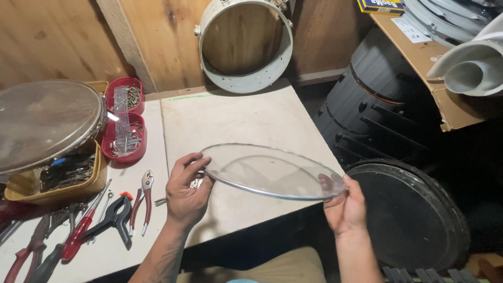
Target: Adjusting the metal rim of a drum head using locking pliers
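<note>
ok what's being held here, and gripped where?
A clear drumhead, held level over the table by both hands. The left hand grips its left rim, the right hand its right rim, on opposite edges of the hoop.

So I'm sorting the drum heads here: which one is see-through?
The clear drum head held between the left hand and right hand; the table shows through it. The worn, cloudy drum head on the yellow bin doesn't.
</note>
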